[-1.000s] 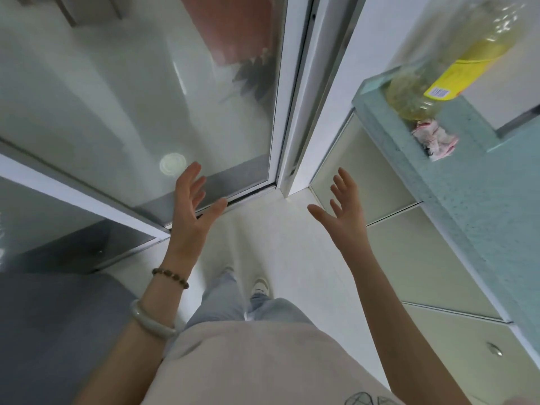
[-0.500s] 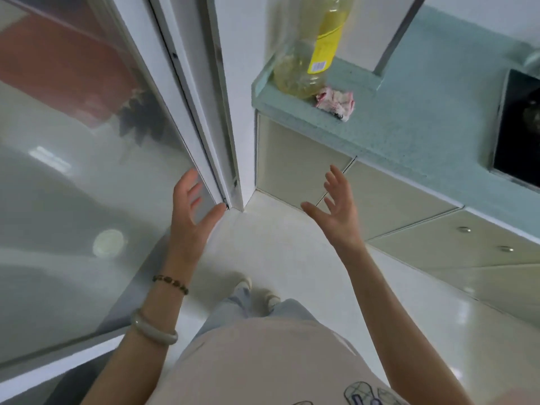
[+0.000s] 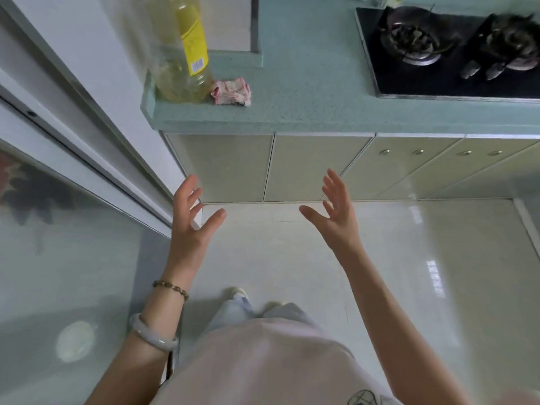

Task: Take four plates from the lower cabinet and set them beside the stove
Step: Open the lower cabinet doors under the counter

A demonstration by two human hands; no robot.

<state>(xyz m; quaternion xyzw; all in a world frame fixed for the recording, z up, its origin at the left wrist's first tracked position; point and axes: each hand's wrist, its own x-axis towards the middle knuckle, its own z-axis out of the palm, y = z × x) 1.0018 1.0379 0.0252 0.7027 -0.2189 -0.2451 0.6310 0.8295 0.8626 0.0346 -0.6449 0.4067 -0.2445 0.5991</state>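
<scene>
My left hand (image 3: 191, 223) and my right hand (image 3: 336, 217) are raised in front of me, palms facing each other, fingers straight and spread, holding nothing. Beyond them stand the pale lower cabinet doors (image 3: 318, 168), all closed, under a teal counter (image 3: 306, 83). A black gas stove (image 3: 450, 51) with two burners sits on the counter at the upper right. No plates are in view.
A large bottle of yellow oil (image 3: 184, 54) and a crumpled pink cloth (image 3: 232, 93) stand on the counter's left end. A glass sliding door (image 3: 73, 229) runs along my left. Glossy white floor tiles (image 3: 409, 273) stretch between me and the cabinets.
My view has turned right, from the glass door to face the counter and cabinets; the stove has come into view. Both hands stay raised and empty.
</scene>
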